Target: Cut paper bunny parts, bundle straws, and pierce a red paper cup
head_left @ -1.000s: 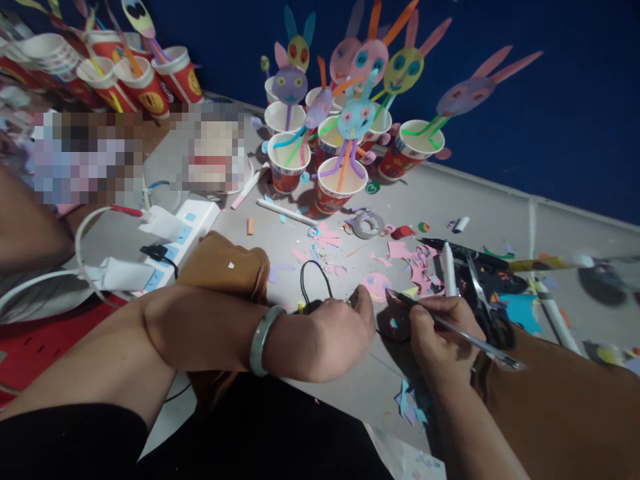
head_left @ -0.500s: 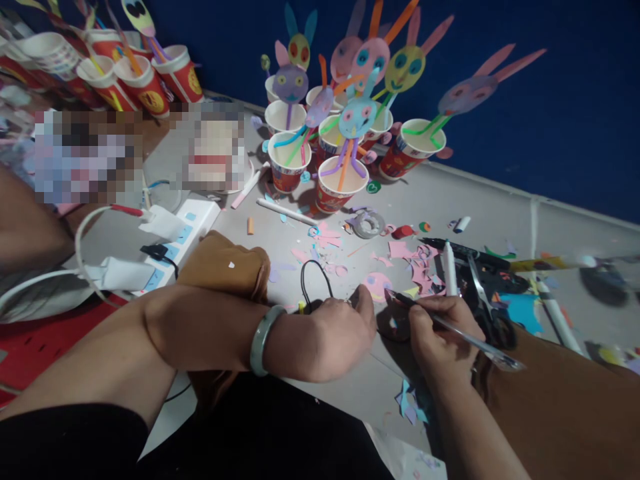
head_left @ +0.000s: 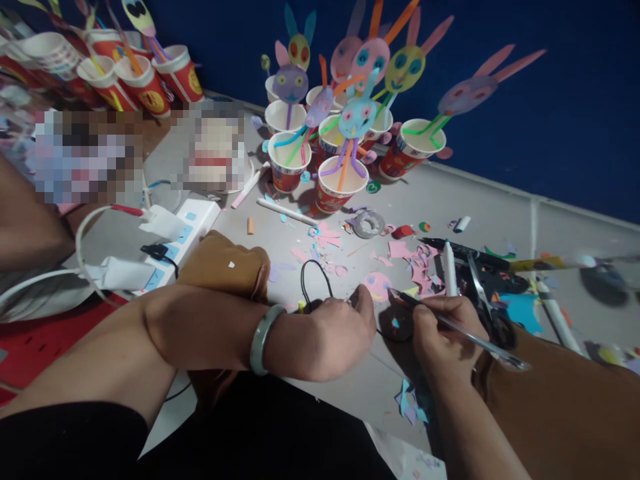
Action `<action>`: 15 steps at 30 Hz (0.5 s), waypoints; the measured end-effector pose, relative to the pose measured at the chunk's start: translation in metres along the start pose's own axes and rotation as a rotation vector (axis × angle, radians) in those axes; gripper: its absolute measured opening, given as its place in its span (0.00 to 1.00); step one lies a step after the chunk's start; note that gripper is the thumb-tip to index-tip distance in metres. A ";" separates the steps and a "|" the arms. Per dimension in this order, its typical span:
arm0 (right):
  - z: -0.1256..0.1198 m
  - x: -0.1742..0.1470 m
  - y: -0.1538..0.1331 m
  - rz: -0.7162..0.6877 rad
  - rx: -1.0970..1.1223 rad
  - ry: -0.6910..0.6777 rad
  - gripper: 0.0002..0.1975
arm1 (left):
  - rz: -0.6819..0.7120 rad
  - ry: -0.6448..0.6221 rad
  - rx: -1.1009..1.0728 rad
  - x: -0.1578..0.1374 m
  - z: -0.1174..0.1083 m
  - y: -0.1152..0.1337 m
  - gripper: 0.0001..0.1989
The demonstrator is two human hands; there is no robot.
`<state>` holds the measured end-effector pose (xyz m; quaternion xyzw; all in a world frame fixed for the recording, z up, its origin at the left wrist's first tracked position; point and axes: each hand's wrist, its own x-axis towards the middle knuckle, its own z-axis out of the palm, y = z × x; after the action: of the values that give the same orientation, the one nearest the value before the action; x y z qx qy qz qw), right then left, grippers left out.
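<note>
A small round pink paper face (head_left: 376, 287), with a bluish eye spot and a yellow mark, is at the fingertips of my left hand (head_left: 333, 341). The fingers of that hand are closed at its near left edge, partly out of sight behind the hand. In my right hand (head_left: 447, 337) is a clear-barrelled pen (head_left: 473, 333), gripped like for writing. Its dark tip points left, close to the right edge of the paper face. Pink paper scraps (head_left: 424, 267) lie just beyond the pen, and blue scraps (head_left: 412, 403) lie nearer to me.
Red paper cups (head_left: 336, 197) with rabbit-like paper heads on straws stand along the blue wall. A roll of clear tape (head_left: 369, 224), scissors (head_left: 481, 287) and markers (head_left: 286, 211) lie around. At left are a power strip (head_left: 203, 217), a brown pouch (head_left: 220, 267) and another person's arm (head_left: 30, 217).
My right hand and the pen have shifted slightly to the right, drawing the tip back a little from the paper face. My left hand stays in place.
</note>
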<state>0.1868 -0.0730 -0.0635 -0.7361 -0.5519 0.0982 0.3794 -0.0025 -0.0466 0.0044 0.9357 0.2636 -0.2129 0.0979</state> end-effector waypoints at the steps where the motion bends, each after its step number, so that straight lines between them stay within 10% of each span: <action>1: 0.000 0.000 0.000 -0.004 0.003 -0.004 0.05 | -0.001 -0.006 0.000 0.000 -0.001 0.000 0.30; 15: 0.001 0.000 0.002 -0.012 -0.007 -0.005 0.05 | -0.015 -0.004 -0.021 -0.001 -0.002 0.000 0.29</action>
<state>0.1878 -0.0724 -0.0661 -0.7338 -0.5575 0.0960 0.3762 -0.0029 -0.0460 0.0069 0.9323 0.2725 -0.2127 0.1066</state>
